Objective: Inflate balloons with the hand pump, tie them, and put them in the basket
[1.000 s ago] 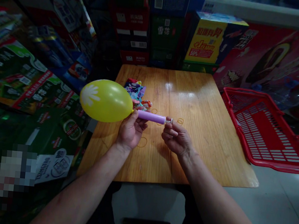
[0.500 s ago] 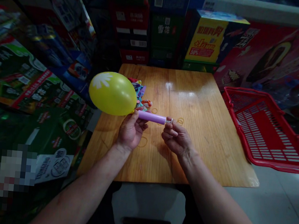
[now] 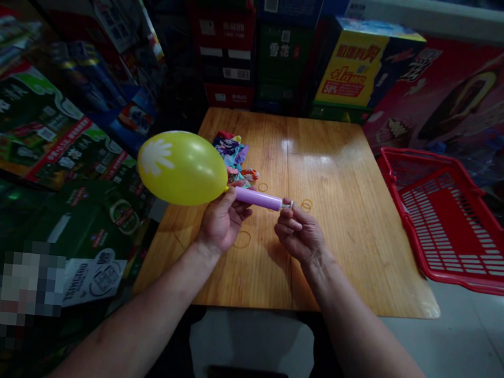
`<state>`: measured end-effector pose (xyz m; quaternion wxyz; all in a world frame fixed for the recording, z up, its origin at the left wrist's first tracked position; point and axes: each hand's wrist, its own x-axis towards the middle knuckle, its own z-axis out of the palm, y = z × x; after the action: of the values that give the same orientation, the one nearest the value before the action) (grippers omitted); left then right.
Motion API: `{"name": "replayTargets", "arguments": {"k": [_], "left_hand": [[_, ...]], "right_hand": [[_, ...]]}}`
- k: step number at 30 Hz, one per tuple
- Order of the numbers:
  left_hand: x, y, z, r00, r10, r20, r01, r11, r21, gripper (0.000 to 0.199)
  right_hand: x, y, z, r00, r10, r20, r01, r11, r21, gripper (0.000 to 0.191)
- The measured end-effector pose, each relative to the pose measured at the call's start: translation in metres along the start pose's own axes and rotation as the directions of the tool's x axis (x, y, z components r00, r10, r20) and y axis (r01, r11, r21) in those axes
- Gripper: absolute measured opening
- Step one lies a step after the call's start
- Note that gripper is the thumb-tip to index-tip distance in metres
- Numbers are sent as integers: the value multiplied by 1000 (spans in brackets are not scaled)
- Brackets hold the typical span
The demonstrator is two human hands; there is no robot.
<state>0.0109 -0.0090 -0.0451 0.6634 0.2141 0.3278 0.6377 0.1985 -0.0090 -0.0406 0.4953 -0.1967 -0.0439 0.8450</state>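
Observation:
A purple balloon pump [image 3: 257,198] lies level between my two hands above the wooden table. My left hand [image 3: 223,219] is closed around its left end, where the neck of a yellow balloon [image 3: 187,168] meets the nozzle. The balloon is inflated and carries a white flower print. At the other end, my right hand [image 3: 299,232] pinches the white plunger handle [image 3: 290,205], which sits close to the pump body. Behind my left hand is a heap of uninflated balloons [image 3: 233,151]. Several rubber bands [image 3: 242,240] lie on the table around the hands.
The wooden table [image 3: 341,233] spans the middle. A red plastic basket [image 3: 422,275] stands to its right. Stacked drink cartons [image 3: 284,61] rise behind it, with a yellow and blue box [image 3: 350,68] among them. Green beer cartons [image 3: 92,221] crowd the left side. A dark stool [image 3: 247,376] shows below.
The yellow balloon has swung slightly down and left, and its flower print now faces me more. Both hands keep their hold on the pump, and the plunger looks about the same.

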Motion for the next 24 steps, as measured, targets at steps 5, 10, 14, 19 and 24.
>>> {"name": "replayTargets", "arguments": {"k": [5,10,14,19,24], "left_hand": [[6,-1,-6,1000,-7,5,7,1000,-25,28],[8,6,-5,999,-21,27,21,1000,-19,29],[8,11,-4,1000,-23,21,23,1000,9,29],[1,3,1,999,-37,17,36,998,49,27],[8,20,-11,999,-26,29,26,1000,0,18]], "right_hand": [[2,-1,-1,1000,5,17,-5,999,-39,9],[1,-5,-4,1000,0,19,3,987,-163,16],[1,1,-5,994,-44,-100,7,940,-340,32],[3,14,2,967,-239,-87,129,755,-643,33],[5,6,0,936,-324,-140,131,688,-714,26]]}}
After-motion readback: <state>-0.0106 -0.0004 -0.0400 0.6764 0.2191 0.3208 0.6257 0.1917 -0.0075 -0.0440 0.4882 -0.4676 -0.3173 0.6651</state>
